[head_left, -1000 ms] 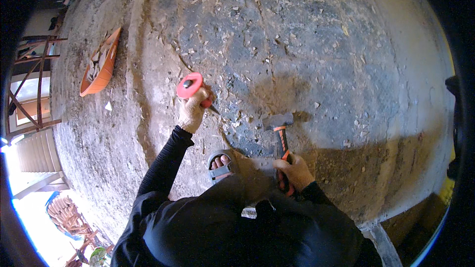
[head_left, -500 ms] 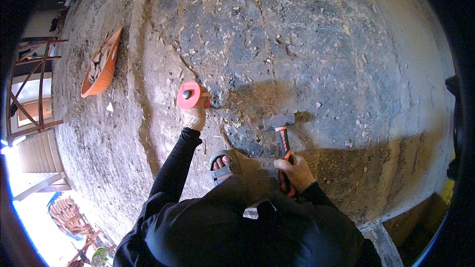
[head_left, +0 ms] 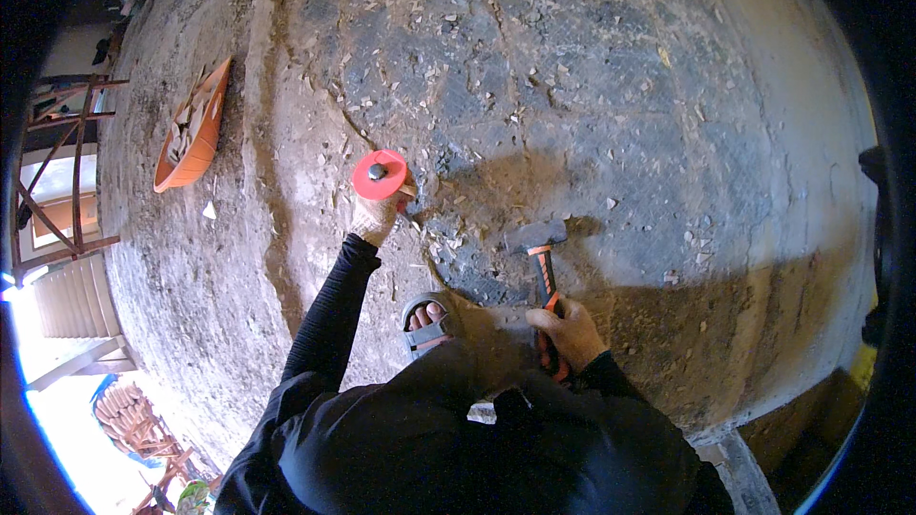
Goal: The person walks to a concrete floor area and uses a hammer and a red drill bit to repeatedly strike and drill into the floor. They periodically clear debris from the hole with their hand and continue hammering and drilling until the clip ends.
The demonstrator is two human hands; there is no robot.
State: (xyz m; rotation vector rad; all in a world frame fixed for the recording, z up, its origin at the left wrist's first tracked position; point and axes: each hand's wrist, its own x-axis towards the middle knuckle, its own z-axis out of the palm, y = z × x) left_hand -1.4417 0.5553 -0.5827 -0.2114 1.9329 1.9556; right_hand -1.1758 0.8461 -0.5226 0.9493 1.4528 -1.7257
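Left grip [head_left: 375,216]: in what looks like a pale knit glove, ahead and to the left of the sandal [head_left: 426,320]. Fingers wrapped round a chisel [head_left: 380,175] just under its red disc guard; the rounded striking end pokes up through the disc. Tip points down toward the floor [head_left: 649,162]; whether it touches cannot be told.

Right grip [head_left: 573,331]: to the right of the sandal, closed round the lower handle of a hammer [head_left: 540,236]. Block-shaped head lies ahead and to the right of the sandal, low over the floor; contact unclear.

Handling, as judged: chisel likely steel, stiff, dense for its size, unlikely to break. Best held where the fingers are, on the shank below the guard, wrist loose, disc between hand and striking end. Hammer probably head-heavy, apt to tip forward if held slackly; the low hold on the black-and-orange handle suits a swing, a hold nearer the head gives finer control. Handle looks rubbery, so little slip expected; dust could lessen that.

Farther out: pale chips [head_left: 441,246] scattered just ahead of the sandal, likely brittle and light. Orange basin [head_left: 196,164] of broken pieces well ahead and left of the sandal; rim the sensible hold.
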